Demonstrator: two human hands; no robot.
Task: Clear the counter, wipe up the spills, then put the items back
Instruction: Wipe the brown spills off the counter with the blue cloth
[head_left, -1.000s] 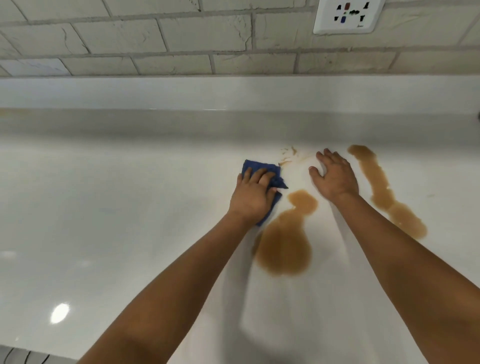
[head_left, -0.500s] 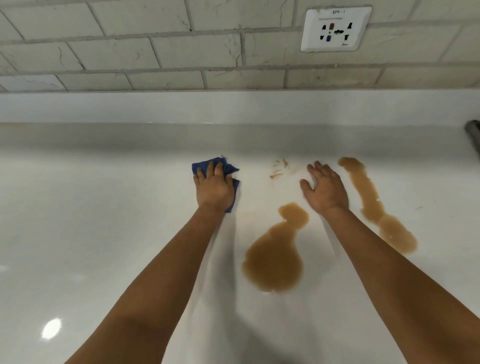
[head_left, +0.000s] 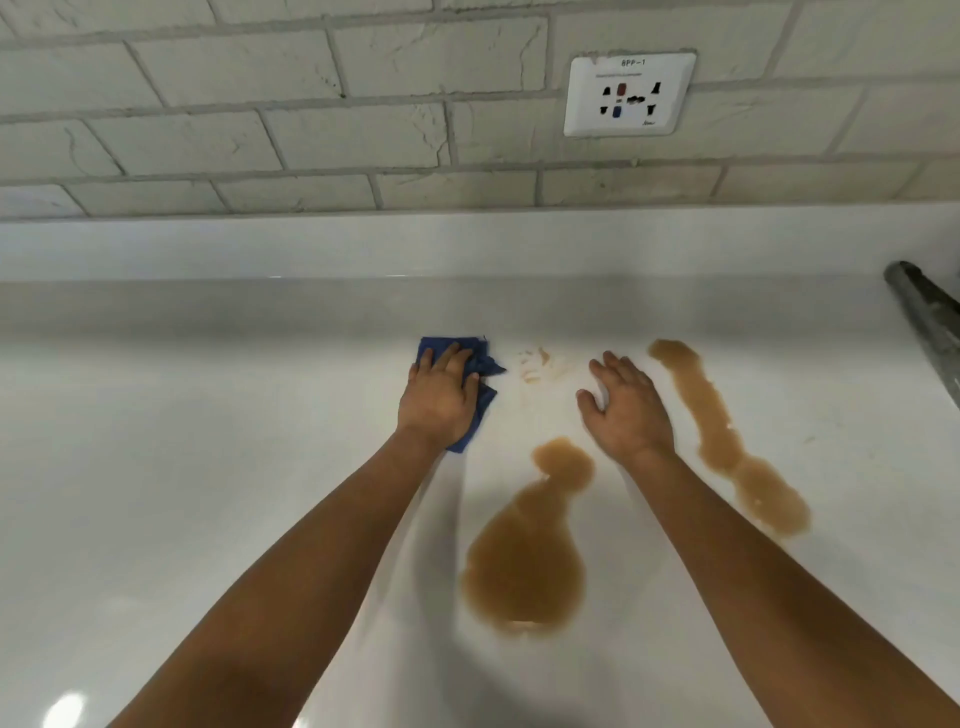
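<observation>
Cloth (head_left: 480, 387) looked soft and floppy, left hand (head_left: 439, 402) pressing it flat-fingered left of the big spill (head_left: 524, 561) on the surface (head_left: 182, 467), right hand (head_left: 626, 410) open.

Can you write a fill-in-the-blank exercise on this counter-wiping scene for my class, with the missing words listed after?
1. The left hand presses a ____ cloth onto the counter.
2. The right hand lies flat between two ____ spills: the large puddle and the long streak.
3. On the brick wall above is a white ____.

Missing words: blue; brown; socket
</observation>
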